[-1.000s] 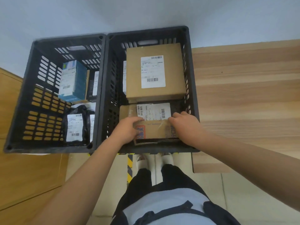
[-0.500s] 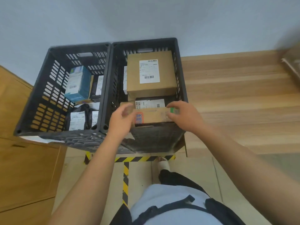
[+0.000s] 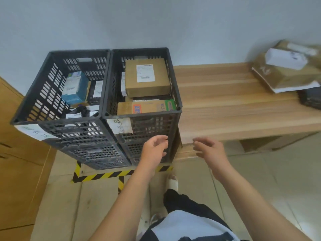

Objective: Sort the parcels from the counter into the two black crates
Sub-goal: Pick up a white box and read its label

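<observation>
left hand: empty, fingers loosely curled and spread, thumb out; it hangs in front of the right crate's near wall, and whether it brushes the wall cannot be told
right hand: empty too, fingers relaxed and half bent, palm turned toward the left hand; it hangs off the right crate's near right corner, below the counter's near edge
right crate: stands at the counter's left end, its long side touching the left crate
carton: brown with an orange patch and a green end, lying flat along the right crate's near wall, just under the rim (neither hand touches it)
box: big, brown, white label up, at the right crate's far end, resting on parcels that are mostly hidden
left crate: holds a blue box leaning near its far end and a black bag with a white label by its near wall
tags: a handwritten paper tag on the outside of the right crate's near wall, another on the left crate's
counter: pale wood; at its far right corner lies a brown parcel with a white parcel on top, and a black parcel at the right edge, all blurred
floor: yellow-and-black tape below the crates
</observation>
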